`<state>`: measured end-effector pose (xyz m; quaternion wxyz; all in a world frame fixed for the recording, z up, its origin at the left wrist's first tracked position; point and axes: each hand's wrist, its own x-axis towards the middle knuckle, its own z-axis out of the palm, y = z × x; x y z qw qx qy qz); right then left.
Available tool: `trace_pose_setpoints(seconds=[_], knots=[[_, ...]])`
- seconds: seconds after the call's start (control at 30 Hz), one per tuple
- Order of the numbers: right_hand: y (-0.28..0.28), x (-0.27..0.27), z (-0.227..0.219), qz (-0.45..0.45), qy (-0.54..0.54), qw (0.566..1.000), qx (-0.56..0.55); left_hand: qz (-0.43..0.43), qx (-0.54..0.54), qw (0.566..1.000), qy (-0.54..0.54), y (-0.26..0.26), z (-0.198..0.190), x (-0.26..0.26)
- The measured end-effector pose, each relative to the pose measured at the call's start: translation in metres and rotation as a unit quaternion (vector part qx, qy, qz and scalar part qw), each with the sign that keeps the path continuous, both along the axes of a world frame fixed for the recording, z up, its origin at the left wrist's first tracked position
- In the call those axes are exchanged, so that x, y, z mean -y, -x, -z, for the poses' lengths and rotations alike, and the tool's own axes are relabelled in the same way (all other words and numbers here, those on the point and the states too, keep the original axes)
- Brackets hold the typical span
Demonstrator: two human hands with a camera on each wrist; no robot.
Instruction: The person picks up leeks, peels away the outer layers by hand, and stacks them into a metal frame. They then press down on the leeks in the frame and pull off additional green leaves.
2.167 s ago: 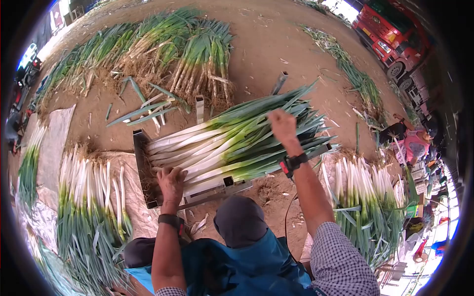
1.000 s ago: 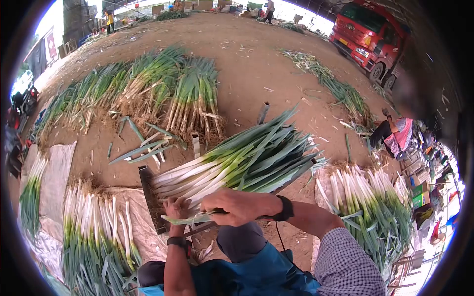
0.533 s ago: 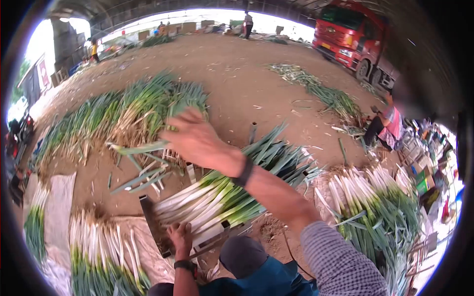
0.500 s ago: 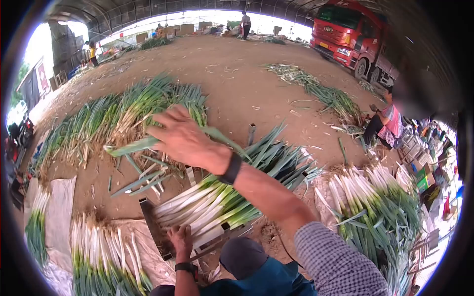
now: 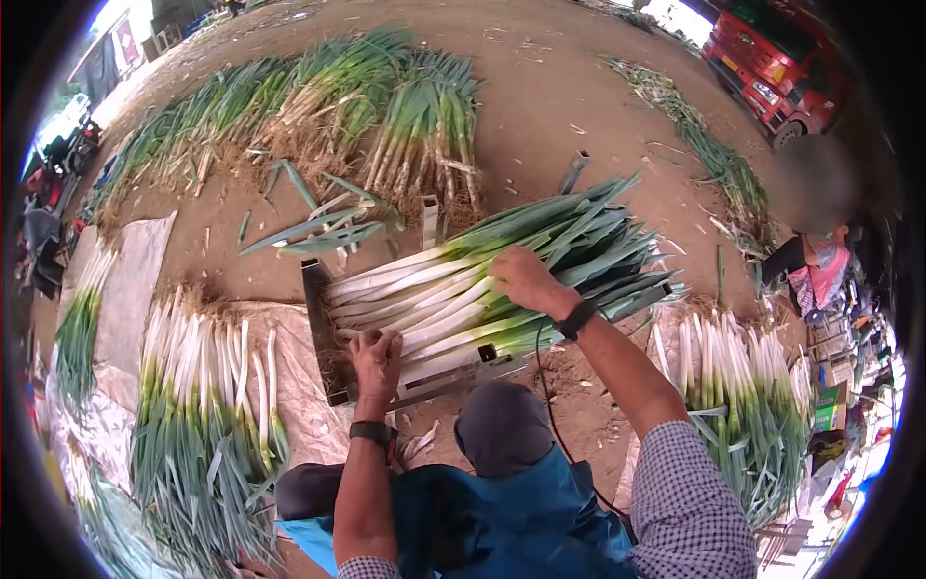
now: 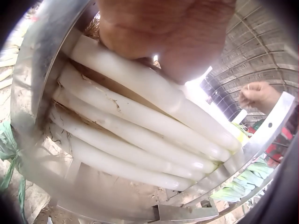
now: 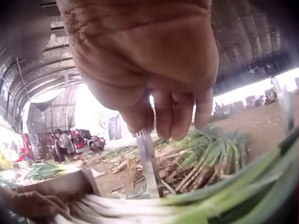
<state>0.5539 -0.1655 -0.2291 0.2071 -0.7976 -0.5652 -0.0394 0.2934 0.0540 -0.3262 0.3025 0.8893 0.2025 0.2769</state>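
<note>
Leeks (image 5: 424,301) lie beneath the relaxed left hand (image 5: 374,364), with the loosely curled right hand (image 5: 529,282) above them.

An arched, ribbed roof (image 6: 257,39) is spanning a broad earthen floor (image 5: 535,101) where heaped leeks (image 5: 338,82) are lying and a red truck (image 5: 767,72) is standing, marking this as a large produce-handling shed (image 7: 42,65).

1. Frame (image 6: 30,70): metal, smooth, glossy.
2. White stalks (image 6: 135,102): smooth, glossy, with rough, stringy roots (image 5: 333,370).
3. Sheet (image 5: 125,275): matt, wrinkled; material unclear.
4. Checked sleeve (image 5: 690,497): matt cloth.
5. Ground (image 5: 531,96): matt, rough earth.
6. Blue garment (image 5: 492,521): cloth, softly creased.
</note>
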Motion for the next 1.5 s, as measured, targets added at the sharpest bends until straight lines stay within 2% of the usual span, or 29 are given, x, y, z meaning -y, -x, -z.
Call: trace_pose_setpoints(seconds=[0.07,0.17,0.27,0.37,0.47,0.53,0.6,0.7,0.8,0.97,1.07,1.23,1.3,1.33,1.37,1.43,1.5], knots=[[0.002,-0.005,0.015,-0.026,0.043,0.998,0.046,-0.011,0.012,1.0,-0.007,0.002,0.002,0.001],[-0.003,-0.011,0.015,-0.013,0.105,0.994,-0.003,-0.012,0.028,0.999,-0.04,0.008,0.002,0.008],[-0.002,-0.014,0.013,-0.033,0.081,0.996,-0.034,-0.008,0.045,0.995,-0.086,0.015,-0.008,0.018],[0.007,-0.018,0.002,-0.026,0.071,0.99,-0.119,-0.003,0.02,0.996,-0.081,0.021,-0.016,0.019],[0.01,-0.021,0.011,-0.067,0.047,0.987,-0.135,0.005,-0.008,0.996,-0.09,0.021,-0.014,0.016],[0.007,-0.019,0.02,-0.061,0.056,0.991,-0.102,0.011,-0.007,0.997,-0.078,0.014,-0.016,0.009],[0.008,-0.017,0.029,-0.067,0.058,0.996,-0.013,0.003,-0.016,0.998,-0.059,0.004,-0.01,0.003],[0.018,-0.019,0.03,0.0,-0.003,1.0,-0.023,-0.016,-0.038,0.998,-0.054,-0.001,-0.015,0.001],[0.032,-0.011,0.012,-0.065,0.011,0.998,-0.015,-0.021,-0.035,0.997,-0.058,0.006,-0.018,0.01],[0.036,-0.009,0.012,-0.105,0.042,0.982,0.152,-0.007,-0.018,0.997,-0.077,0.016,-0.035,0.023],[0.033,-0.016,0.007,-0.14,0.109,0.98,0.096,-0.008,0.019,0.997,-0.075,0.015,-0.026,0.013],[0.033,-0.022,0.003,-0.138,0.117,0.983,0.032,0.024,-0.04,0.999,-0.015,0.008,-0.036,-0.013],[0.04,-0.016,0.02,-0.135,0.188,0.972,0.038,0.019,-0.068,0.997,0.02,0.013,-0.037,-0.007],[0.042,-0.015,0.027,-0.133,0.218,0.966,0.045,0.014,-0.083,0.996,-0.003,0.012,-0.034,-0.005],[0.047,-0.006,0.03,-0.132,0.085,0.988,0.01,0.005,-0.094,0.995,-0.026,0.009,-0.029,-0.001],[0.043,-0.008,0.036,-0.125,0.083,0.989,0.0,-0.019,-0.125,0.989,-0.076,0.009,-0.031,0.004],[0.044,-0.01,0.038,-0.11,0.086,0.99,-0.018,-0.021,-0.109,0.989,-0.092,0.01,-0.035,0.005]])
